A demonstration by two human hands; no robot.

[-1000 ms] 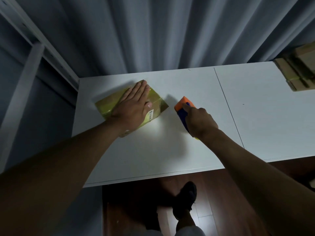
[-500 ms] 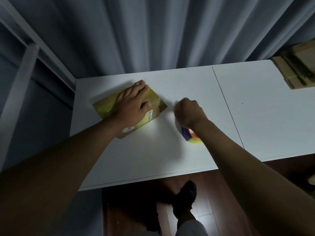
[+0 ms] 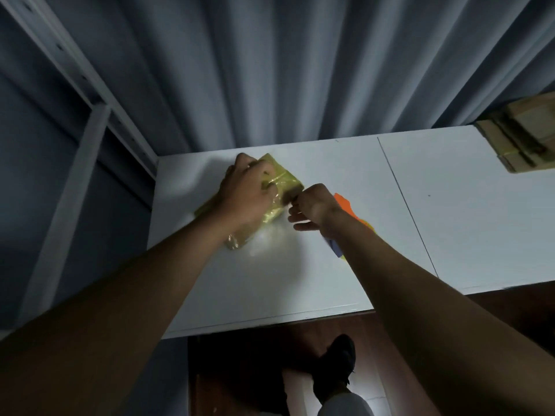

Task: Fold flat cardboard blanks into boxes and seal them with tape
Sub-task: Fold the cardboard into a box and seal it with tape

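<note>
Both hands meet at the taped box [image 3: 279, 178] — left hand [image 3: 246, 193] fingers curled over it, right hand [image 3: 312, 207] fingers pinching its corner.

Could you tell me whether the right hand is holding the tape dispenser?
No, the tape dispenser lies on the table behind the right hand.

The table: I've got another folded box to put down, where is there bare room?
Free: the right panel between the seam and the cardboard stack, and the near strip by the table edge. Crowded: around the taped box, both hands and the tape dispenser.
</note>
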